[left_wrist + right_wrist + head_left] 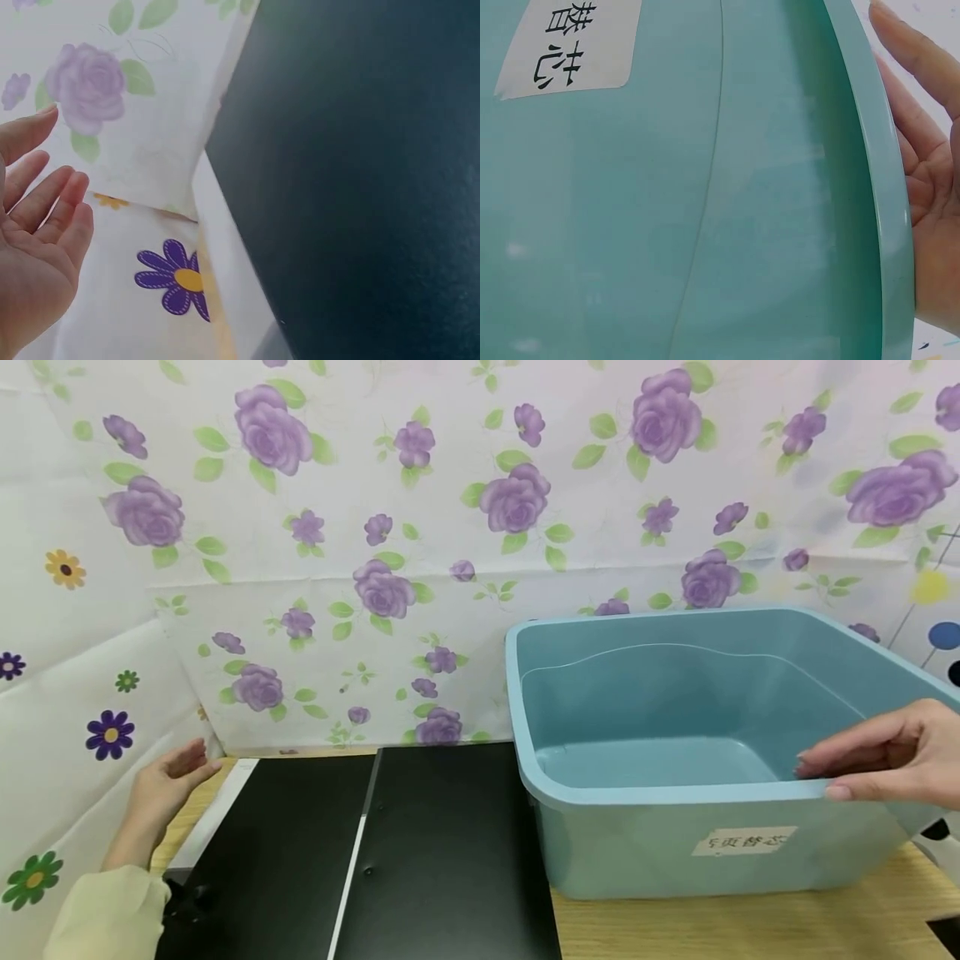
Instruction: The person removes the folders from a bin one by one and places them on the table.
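Observation:
A pale blue-green plastic tub (622, 843) stands at the right of the head view, a handwritten paper label (745, 841) on its front wall. My right hand (911, 756) hovers at the tub's front rim near the right corner, fingers loosely bent over the inside and thumb by the rim. Contact with the rim cannot be told. Two flat black panels (450, 852) lie side by side left of the tub, with a pale strip between them. My left hand (167, 789) is raised beside the outer panel's white edge (213, 814), holding nothing, fingers relaxed.
Floral sheets (450, 527) hang upright behind the table and along its left side. Wood-grain tabletop (637, 931) shows in front of the tub. A small dark object (183, 902) sits by the left wrist.

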Available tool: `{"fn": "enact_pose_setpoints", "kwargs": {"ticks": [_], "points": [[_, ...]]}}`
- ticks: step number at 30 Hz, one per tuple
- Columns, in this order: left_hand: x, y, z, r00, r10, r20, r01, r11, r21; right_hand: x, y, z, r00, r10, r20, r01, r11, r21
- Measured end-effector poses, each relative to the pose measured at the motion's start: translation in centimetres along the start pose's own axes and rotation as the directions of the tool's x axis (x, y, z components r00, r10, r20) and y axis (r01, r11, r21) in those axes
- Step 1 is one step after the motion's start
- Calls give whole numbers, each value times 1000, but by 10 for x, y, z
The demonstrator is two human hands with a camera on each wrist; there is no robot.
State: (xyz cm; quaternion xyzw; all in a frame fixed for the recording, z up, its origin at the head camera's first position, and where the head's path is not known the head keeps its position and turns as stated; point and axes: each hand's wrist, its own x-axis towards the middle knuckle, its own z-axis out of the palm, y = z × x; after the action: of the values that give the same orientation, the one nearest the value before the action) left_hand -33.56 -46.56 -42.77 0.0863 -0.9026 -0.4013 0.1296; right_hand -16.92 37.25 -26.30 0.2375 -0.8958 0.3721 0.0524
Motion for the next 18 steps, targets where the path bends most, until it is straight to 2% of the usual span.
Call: {"fn": "enact_pose_setpoints", "kwargs": {"ticks": [2,3,6,8,9,11,15,16,18], "points": [[4,-6,-2,1000,1,-6,-1,1000,-18,2,-1,0,1000,18,-1,-18,1000,-1],[1,-1,-3,1000,-11,-11,11,999,-43,2,-1,0,1000,28,-9,-28,1000,-13],[-18,38,-6,999,-33,25,36,993,-109,2,-4,1,996,69,-52,-72,996,-62],[-36,72,-9,999,-18,47,24,991,-129,2,-7,1,992,93,-79,-101,990,-95],[-43,86,-9,999,-15,39,22,982,-188,3,-8,1,991,100,-91,-109,989,-103],[-56,111,-12,999,20,44,-11,980,-196,4,-8,1,990,91,-107,-103,988,-114],[-68,140,-15,998,51,27,-44,970,-237,6,-3,-2,989,57,-138,-78,985,-151],[-71,147,-17,997,58,44,-49,981,-188,7,-1,-3,986,63,-152,-89,982,-169],[-72,156,-18,997,66,47,-57,983,-172,9,3,-4,980,84,-180,-121,971,-205]]}}
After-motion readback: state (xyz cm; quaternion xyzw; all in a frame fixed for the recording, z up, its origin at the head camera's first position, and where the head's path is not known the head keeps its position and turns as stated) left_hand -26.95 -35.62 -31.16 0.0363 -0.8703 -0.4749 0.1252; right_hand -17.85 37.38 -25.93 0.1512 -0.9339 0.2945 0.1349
